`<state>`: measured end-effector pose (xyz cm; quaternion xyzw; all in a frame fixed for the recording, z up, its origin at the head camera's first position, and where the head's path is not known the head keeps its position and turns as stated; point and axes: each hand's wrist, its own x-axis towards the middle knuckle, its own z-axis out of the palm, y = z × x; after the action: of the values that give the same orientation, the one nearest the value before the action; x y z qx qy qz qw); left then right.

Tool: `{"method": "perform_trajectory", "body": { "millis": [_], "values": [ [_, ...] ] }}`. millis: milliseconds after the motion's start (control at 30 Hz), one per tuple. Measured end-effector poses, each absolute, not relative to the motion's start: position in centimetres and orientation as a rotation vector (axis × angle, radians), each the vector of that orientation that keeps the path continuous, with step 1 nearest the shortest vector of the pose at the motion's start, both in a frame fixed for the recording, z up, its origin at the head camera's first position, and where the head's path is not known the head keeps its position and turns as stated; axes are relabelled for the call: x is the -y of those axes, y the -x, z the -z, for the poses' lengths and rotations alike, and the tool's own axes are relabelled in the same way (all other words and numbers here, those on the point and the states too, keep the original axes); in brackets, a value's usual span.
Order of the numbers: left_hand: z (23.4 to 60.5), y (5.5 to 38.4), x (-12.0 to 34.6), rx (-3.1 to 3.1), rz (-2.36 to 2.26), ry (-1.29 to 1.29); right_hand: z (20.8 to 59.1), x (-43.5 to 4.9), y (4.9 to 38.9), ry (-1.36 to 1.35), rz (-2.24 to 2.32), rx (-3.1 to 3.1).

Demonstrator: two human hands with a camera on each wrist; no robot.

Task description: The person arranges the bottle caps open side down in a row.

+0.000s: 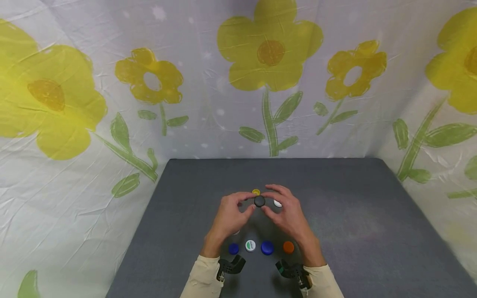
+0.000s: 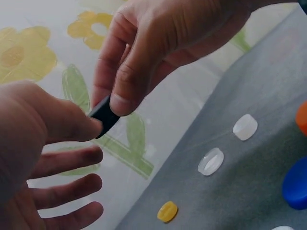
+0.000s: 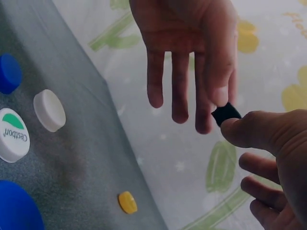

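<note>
A small round black bottle cap (image 1: 259, 201) is held up above the table between both hands. My left hand (image 1: 232, 213) pinches its left side between thumb and index finger. On the opposite side, my right hand (image 1: 290, 213) grips it the same way. In the left wrist view, the black cap (image 2: 105, 116) appears as a dark edge, partly covered by the thumbs. The left hand's other fingers (image 3: 180, 91) hang apart and extended in the right wrist view.
On the grey table (image 1: 346, 215), a small blue cap (image 1: 233, 248), a white cap with a green mark (image 1: 250, 246), a larger blue cap (image 1: 267, 248) and an orange cap (image 1: 288, 247) form a row. Farther back lie a yellow cap (image 1: 256, 192) and a white cap (image 1: 277, 203).
</note>
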<state>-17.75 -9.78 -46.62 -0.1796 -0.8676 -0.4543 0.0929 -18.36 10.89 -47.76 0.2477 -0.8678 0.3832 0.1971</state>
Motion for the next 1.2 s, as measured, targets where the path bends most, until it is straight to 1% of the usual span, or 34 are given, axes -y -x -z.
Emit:
{"method": "perform_trajectory", "body": {
  "millis": [67,467,967,1200],
  "values": [
    [46.6,17.7,9.9,2.588,1.283,0.571,47.7,-10.8,18.4,-0.691,-1.063,2.442],
    [47.5,17.9,10.6,2.697,0.951,0.571,48.3,-10.0,18.6,-0.687,-0.957,2.583],
    [49.8,18.0,11.1,2.844,0.590,0.594,51.5,-8.5,19.1,-0.773,-0.880,2.717],
    [50.9,17.9,11.0,2.934,0.573,0.557,52.5,-8.1,19.0,-0.787,-0.856,2.765]
  ]
}}
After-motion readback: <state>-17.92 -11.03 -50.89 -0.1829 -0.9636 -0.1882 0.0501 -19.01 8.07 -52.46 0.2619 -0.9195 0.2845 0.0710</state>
